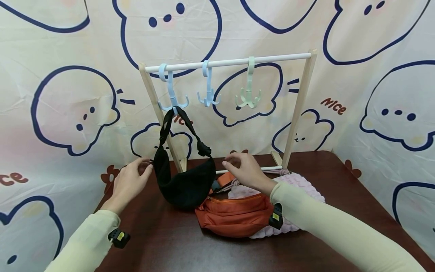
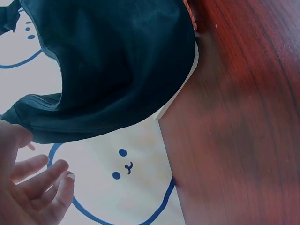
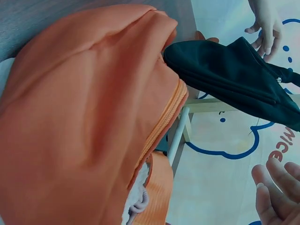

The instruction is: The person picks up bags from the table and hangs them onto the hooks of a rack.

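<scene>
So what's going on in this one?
A person is working at a black bag that hangs by its strap from the leftmost blue hook on a rack. The left hand is at the bag's side, its grip unclear; the right hand hovers opposite, holding nothing. An orange bag and a pale pink puffy item lie overlapping on the table.

**Cartoon backdrop [image 1: 57, 49] overload lol**

So it's covered in chubby critters [image 1: 71, 109] with thick navy outlines and dot eyes, plus rusty-red "Nice" lettering [image 1: 333, 106] and little flowers [image 1: 110, 175] in a similar shade. The counter [image 1: 153, 241] is dark reddish-brown wood grain, kinda shiny. On it there's an orange waist bag [image 1: 234, 217] with a matching zipper [image 3: 164, 124], partly hiding a pale pink bumpy bag [image 1: 300, 187].
</scene>
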{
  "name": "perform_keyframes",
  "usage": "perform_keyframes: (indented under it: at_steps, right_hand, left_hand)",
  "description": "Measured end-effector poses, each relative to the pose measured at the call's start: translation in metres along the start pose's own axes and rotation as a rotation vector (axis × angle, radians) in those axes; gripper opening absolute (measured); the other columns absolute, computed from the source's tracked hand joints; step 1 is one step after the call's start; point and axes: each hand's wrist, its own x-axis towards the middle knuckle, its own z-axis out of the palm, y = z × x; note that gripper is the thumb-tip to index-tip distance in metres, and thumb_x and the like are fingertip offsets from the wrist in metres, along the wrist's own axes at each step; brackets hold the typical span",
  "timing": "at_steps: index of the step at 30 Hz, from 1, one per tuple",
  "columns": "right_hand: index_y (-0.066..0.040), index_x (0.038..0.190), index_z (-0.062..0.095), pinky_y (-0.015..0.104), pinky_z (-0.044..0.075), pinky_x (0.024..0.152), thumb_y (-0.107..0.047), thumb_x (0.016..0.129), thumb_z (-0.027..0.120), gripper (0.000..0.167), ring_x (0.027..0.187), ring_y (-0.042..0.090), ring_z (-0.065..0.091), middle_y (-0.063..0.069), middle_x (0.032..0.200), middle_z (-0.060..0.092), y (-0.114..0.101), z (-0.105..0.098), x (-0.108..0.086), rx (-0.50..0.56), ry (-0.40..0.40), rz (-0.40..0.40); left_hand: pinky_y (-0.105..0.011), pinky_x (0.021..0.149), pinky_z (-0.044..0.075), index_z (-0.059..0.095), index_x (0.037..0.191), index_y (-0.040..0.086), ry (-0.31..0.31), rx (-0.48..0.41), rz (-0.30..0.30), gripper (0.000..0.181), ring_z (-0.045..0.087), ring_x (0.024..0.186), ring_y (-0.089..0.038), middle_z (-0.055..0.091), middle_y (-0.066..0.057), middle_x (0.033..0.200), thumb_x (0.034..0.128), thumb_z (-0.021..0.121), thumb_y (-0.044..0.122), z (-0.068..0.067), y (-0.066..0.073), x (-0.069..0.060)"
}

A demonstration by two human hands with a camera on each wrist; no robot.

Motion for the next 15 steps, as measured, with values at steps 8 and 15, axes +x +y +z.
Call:
perform_keyframes:
  at_steps: [8,15]
  right_hand:
    - [-0.014,0.120,0.071,0.038,0.056,0.081,-0.034,0.101,0.062,0.029,0.095,0.018,0.071,0.004,0.114,0.075,0.008,-0.004,-0.007,-0.018,0.013,0.013]
    - [-0.009,0.120,0.071,0.035,0.057,0.076,-0.031,0.101,0.062,0.031,0.088,0.015,0.072,0.004,0.108,0.076,0.014,-0.005,-0.012,-0.035,0.003,0.016]
  left_hand:
    - [-0.043,0.067,0.049,0.063,0.133,0.011,0.013,0.006,0.002,0.038,0.068,0.092,-0.032,0.072,-0.017,0.117,0.1044,0.052,0.034,0.000,-0.001,-0.004]
    - [-0.039,0.063,0.047,0.064,0.131,0.011,0.020,0.022,-0.018,0.039,0.067,0.089,-0.031,0.072,-0.018,0.114,0.1042,0.052,0.036,-0.001,-0.003,-0.010]
